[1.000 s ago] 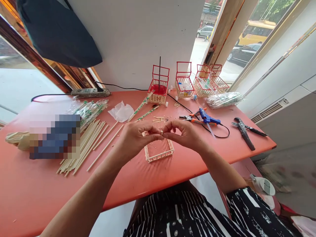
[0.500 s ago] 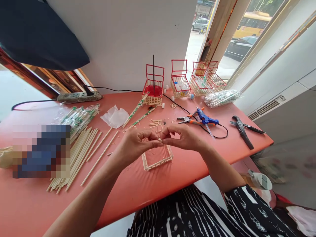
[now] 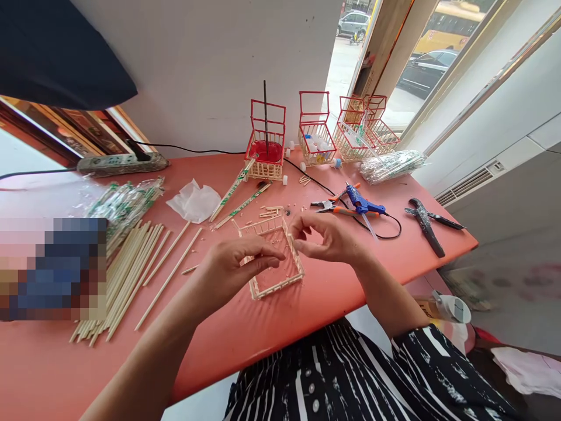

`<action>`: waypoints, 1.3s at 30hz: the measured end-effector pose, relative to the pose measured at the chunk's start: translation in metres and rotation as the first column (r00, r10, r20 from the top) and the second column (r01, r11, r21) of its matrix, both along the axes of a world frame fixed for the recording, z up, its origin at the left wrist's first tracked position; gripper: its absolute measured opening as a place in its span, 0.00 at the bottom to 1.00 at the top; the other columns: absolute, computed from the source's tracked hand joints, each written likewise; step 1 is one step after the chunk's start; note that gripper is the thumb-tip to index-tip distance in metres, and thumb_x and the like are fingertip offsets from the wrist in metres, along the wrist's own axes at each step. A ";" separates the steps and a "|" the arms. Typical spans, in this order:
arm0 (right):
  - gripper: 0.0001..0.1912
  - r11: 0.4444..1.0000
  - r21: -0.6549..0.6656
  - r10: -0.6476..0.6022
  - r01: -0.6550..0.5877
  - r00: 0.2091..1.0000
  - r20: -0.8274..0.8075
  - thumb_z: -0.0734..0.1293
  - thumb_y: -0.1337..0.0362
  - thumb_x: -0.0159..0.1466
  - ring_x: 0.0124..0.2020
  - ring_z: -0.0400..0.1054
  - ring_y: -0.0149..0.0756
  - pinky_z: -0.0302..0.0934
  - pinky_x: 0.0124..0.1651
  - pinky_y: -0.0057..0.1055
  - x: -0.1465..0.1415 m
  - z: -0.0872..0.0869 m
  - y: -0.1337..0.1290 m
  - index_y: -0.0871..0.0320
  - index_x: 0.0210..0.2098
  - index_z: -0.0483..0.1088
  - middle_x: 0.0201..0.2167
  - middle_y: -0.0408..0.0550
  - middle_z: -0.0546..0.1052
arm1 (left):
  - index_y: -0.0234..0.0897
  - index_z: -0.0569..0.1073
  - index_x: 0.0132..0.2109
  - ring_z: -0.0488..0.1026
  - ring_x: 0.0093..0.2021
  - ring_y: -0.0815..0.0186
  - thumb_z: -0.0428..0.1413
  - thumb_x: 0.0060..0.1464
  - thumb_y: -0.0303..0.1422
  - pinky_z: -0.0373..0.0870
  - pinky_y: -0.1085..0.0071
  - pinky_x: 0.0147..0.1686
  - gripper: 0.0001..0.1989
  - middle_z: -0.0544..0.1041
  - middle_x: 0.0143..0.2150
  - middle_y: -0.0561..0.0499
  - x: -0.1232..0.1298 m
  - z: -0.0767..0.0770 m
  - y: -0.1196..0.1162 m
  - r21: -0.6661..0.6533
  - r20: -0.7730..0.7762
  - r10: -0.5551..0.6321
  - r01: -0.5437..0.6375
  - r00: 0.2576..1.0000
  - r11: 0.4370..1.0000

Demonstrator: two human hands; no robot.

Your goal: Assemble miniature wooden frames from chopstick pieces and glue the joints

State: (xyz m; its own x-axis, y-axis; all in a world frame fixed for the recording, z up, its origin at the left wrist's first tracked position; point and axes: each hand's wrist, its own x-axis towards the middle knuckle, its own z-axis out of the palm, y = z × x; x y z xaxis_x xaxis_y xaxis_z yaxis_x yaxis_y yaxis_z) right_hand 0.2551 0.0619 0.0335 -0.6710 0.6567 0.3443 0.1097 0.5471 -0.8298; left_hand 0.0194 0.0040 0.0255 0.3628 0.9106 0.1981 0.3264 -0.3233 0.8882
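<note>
From where I'm standing, following the worker's downward gaze and taking twelve o'clock as straight away from the seat, the wooden frame (image 3: 278, 287) is lying near the middle of the red table (image 3: 205, 362). The left hand (image 3: 248, 263) is hovering over it from nine o'clock, thumb and fingers loosely parted, with nothing showing between them. The right hand (image 3: 322, 237) is curling in from two o'clock, its thumb and forefinger bending towards the frame's right side; I cannot tell whether the tips are pinching anything or touching the wood. Around the frame, loose sticks (image 3: 118, 280) are lying at nine o'clock, a tissue (image 3: 193, 202) at ten, a red-trimmed basket (image 3: 266, 168) is standing at twelve, and pliers (image 3: 336, 209) and a glue gun (image 3: 363, 202) are resting towards two. To my eye the frame is looking very light and dry, hardly slippery, its long rails fairly stiff but its short uprights and joints fragile. The corners and lower rails are seeming the safest hold, with a gentle fingertip grip; squeezing the thin uprights would be risking a snapped joint.
</note>
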 end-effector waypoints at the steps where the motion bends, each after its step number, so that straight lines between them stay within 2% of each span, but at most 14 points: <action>1: 0.05 0.999 -0.016 -0.038 0.037 0.999 -0.020 0.68 0.64 0.66 0.31 0.63 0.31 0.61 0.37 0.30 0.002 -0.002 0.001 0.55 0.33 0.68 0.30 0.42 0.73 | 0.45 0.87 0.40 0.82 0.37 0.61 0.62 0.63 0.38 0.75 0.70 0.38 0.08 0.87 0.37 0.50 -0.004 0.001 -0.006 0.037 -0.043 0.007 -0.005 0.999 0.999; 6: 0.07 0.980 -0.095 -0.180 0.174 0.982 -0.063 0.68 0.63 0.66 0.31 0.61 0.30 0.58 0.37 0.30 0.012 -0.010 0.003 0.56 0.32 0.67 0.29 0.42 0.70 | 0.45 0.83 0.43 0.80 0.41 0.62 0.57 0.69 0.33 0.74 0.69 0.40 0.09 0.85 0.39 0.51 -0.009 -0.002 -0.040 0.302 -0.228 0.095 -0.022 0.969 0.953; 12: 0.05 0.949 -0.109 -0.304 0.295 0.950 -0.079 0.68 0.64 0.64 0.31 0.62 0.31 0.58 0.38 0.31 0.013 -0.014 0.002 0.55 0.33 0.67 0.30 0.41 0.71 | 0.42 0.79 0.50 0.74 0.48 0.57 0.58 0.68 0.29 0.74 0.64 0.47 0.07 0.83 0.45 0.48 -0.005 -0.024 -0.065 0.487 -0.337 0.221 -0.032 0.915 0.873; 15: 0.05 0.941 -0.117 -0.328 0.318 0.941 -0.083 0.68 0.63 0.65 0.31 0.61 0.31 0.58 0.37 0.31 0.014 -0.014 0.002 0.55 0.33 0.68 0.29 0.41 0.71 | 0.41 0.78 0.52 0.72 0.49 0.57 0.59 0.67 0.27 0.73 0.64 0.48 0.09 0.82 0.46 0.47 -0.004 -0.032 -0.069 0.530 -0.395 0.254 -0.006 0.883 0.848; 22: 0.05 0.936 -0.099 -0.347 0.339 0.934 -0.084 0.68 0.64 0.65 0.32 0.63 0.31 0.59 0.38 0.31 0.017 -0.013 -0.006 0.56 0.33 0.68 0.30 0.42 0.71 | 0.35 0.77 0.47 0.71 0.46 0.57 0.57 0.67 0.24 0.71 0.63 0.46 0.06 0.80 0.42 0.46 0.006 -0.036 -0.071 0.577 -0.418 0.309 -0.013 0.855 0.817; 26: 0.04 0.942 -0.059 -0.336 0.332 0.938 -0.084 0.67 0.66 0.65 0.33 0.64 0.32 0.60 0.39 0.31 0.021 -0.014 -0.016 0.55 0.34 0.68 0.30 0.42 0.72 | 0.35 0.77 0.46 0.70 0.46 0.57 0.57 0.65 0.20 0.71 0.63 0.48 0.08 0.80 0.42 0.47 0.007 -0.040 -0.073 0.567 -0.437 0.292 0.008 0.851 0.824; 30: 0.03 0.939 -0.043 -0.344 0.342 0.936 -0.075 0.67 0.67 0.65 0.33 0.65 0.31 0.61 0.39 0.31 0.025 -0.020 -0.030 0.55 0.34 0.69 0.31 0.42 0.73 | 0.36 0.76 0.44 0.70 0.46 0.56 0.57 0.66 0.21 0.70 0.61 0.48 0.07 0.79 0.39 0.47 0.010 -0.036 -0.070 0.586 -0.403 0.333 -0.039 0.853 0.809; 35: 0.04 0.917 -0.038 -0.399 0.397 0.911 -0.104 0.67 0.66 0.65 0.31 0.65 0.30 0.62 0.37 0.29 0.017 -0.024 -0.048 0.56 0.33 0.69 0.30 0.42 0.72 | 0.37 0.76 0.43 0.71 0.47 0.55 0.59 0.66 0.25 0.69 0.59 0.48 0.04 0.81 0.39 0.48 0.010 -0.018 -0.055 0.621 -0.360 0.407 -0.109 0.840 0.776; 39: 0.04 0.882 0.022 -0.468 0.470 0.882 -0.062 0.68 0.67 0.65 0.27 0.61 0.27 0.57 0.32 0.27 0.005 -0.019 -0.053 0.57 0.32 0.71 0.25 0.38 0.69 | 0.38 0.77 0.41 0.72 0.45 0.55 0.58 0.67 0.27 0.69 0.59 0.48 0.04 0.81 0.37 0.48 0.009 -0.005 -0.038 0.618 -0.335 0.428 -0.147 0.839 0.772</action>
